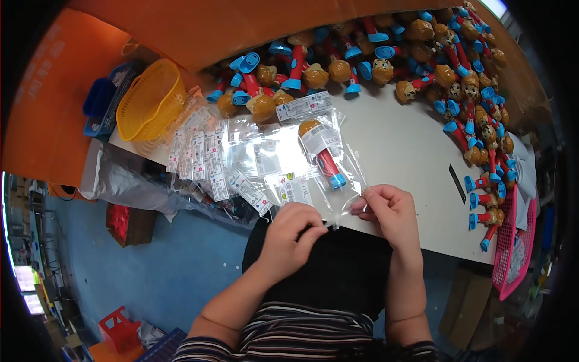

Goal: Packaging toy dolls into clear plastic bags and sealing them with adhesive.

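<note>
My left hand (294, 232) and my right hand (389, 211) pinch the near open end of a clear plastic bag (338, 196) at the table's front edge. Inside the bag lies a toy (319, 151) with a brown head, white middle, red handle and blue base. Its head points away from me. Flat clear bags with printed labels (241, 160) lie spread to the left of it.
A heap of the same brown, red and blue toys (458, 78) runs along the back and right of the white table (404, 151). A yellow basket (151, 99) stands at the left, a pink basket (512, 253) at the right edge. A dark flat strip (456, 182) lies near the right.
</note>
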